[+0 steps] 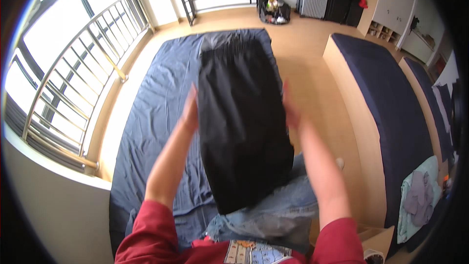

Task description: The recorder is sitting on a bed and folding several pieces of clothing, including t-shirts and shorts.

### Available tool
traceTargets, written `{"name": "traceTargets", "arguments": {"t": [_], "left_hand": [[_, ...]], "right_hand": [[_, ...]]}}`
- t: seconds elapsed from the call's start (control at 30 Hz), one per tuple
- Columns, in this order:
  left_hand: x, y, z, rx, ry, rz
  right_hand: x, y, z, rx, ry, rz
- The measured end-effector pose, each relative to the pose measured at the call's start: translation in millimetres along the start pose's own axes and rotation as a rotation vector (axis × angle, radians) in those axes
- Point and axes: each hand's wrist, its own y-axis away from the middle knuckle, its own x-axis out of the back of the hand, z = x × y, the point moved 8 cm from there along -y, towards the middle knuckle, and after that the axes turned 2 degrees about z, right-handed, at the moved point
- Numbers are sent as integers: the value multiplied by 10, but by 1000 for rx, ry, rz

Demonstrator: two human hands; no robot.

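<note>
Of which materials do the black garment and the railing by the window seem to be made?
Black garment: probably woven fabric, matte, gathered and softly creased; fibre unclear. Railing: likely polished metal, given the bright reflections along it.

Both arms reach fwd from where I'm standing, L forearm [168, 166] & R forearm [323, 166] bare, angling in toward each other. L hand [190, 111] & R hand [291, 111] well apart, approx. level, fingers [193, 92] pointing fwd; grip unclear b/c of blur.
</note>
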Motion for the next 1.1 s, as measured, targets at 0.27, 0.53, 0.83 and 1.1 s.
{"name": "traceTargets", "arguments": {"t": [0.27,0.53,0.83,1.1], "left_hand": [[431,795,-1119,510,93,207],[84,797,-284,-24,-226,254],[-224,1492,67,-358,-467,459],[215,785,-290,-75,-242,508]], "right_hand": [[504,246,403,-49,310,139],[121,499,-169,237,359,94],[-79,967,-411,281,532,-40],[168,223,-335,318,509,144]]}}
